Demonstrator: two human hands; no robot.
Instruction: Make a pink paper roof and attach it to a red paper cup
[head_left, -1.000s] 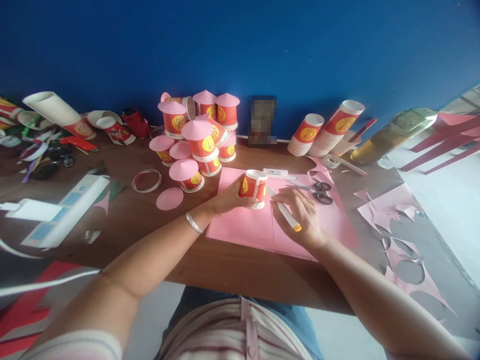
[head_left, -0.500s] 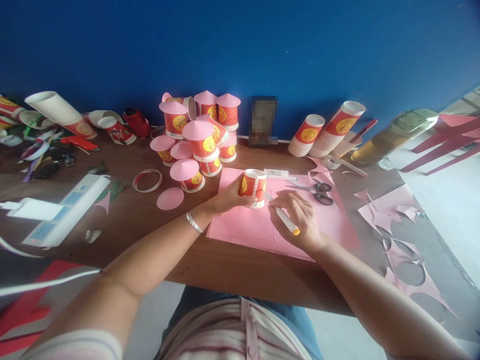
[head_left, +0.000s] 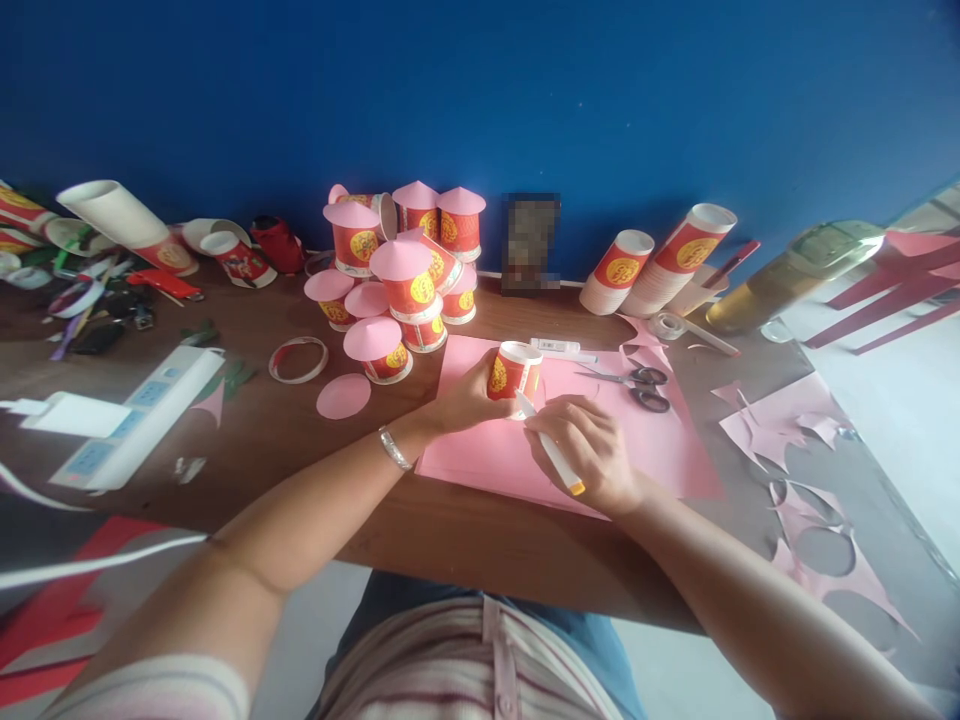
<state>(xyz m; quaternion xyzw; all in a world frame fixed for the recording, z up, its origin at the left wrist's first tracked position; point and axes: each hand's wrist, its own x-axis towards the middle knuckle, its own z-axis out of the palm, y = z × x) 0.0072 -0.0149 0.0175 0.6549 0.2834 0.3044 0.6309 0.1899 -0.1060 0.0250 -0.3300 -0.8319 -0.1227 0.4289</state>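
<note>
My left hand is closed round a red paper cup with a yellow emblem, standing upright over pink paper. In my right hand I grip a white utility knife with a yellow end. Its blade points up and left and meets the lower side of the cup, as far as I can see. Under both hands lies the pink paper sheet. Black-handled scissors rest on it to the right, near a glue stick at its back edge.
Cups with pink cone roofs are piled at back left. Stacked paper cups, a tape roll and a bottle stand at back right. A power strip lies left; pink scraps lie right.
The cup has turned a little in my left hand, its white seam strip no longer facing me. My right hand with the knife has shifted slightly left and down, the blade lower on the cup.
</note>
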